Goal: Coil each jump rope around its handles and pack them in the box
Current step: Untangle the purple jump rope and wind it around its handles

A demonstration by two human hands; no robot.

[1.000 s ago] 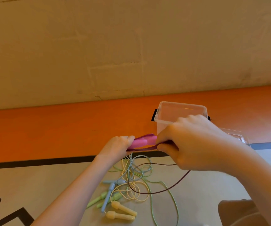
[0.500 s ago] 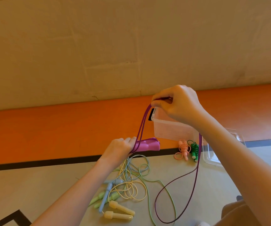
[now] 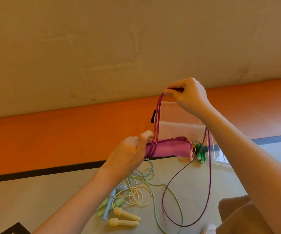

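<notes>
- Presently the left hand [image 3: 133,151] grips the pink handles [image 3: 168,149] of the purple jump rope [image 3: 156,122], fingers curled round the near end; the handles lie roughly level, long axis running left to right, free end pointing toward the clear box [image 3: 182,130].
- The right hand [image 3: 187,95] is raised above and right of the handles, thumb and fingers pinching several strands of the purple cord, which run taut down to the handles at the left hand.
- From the right hand the rest of the cord drops behind the forearm and hangs in a long slack loop that appears to reach the floor [image 3: 35,191].
- Judgement: winding is in progress. The next turn depends on the right hand carrying the cord across the handles' long axis; the right hand is the nearer to the box.
- A few turns already appear to sit on the handles; the cord is thin, glossy and limp, likely to slip off if tension drops.
- The box stands just behind the handles, seemingly without rope inside; a green bundle [image 3: 200,152] and a peach bundle [image 3: 185,157] lie beside it.
- Uncoiled yellow [image 3: 126,215], pale green and blue ropes lie tangled on the floor below the hands.
</notes>
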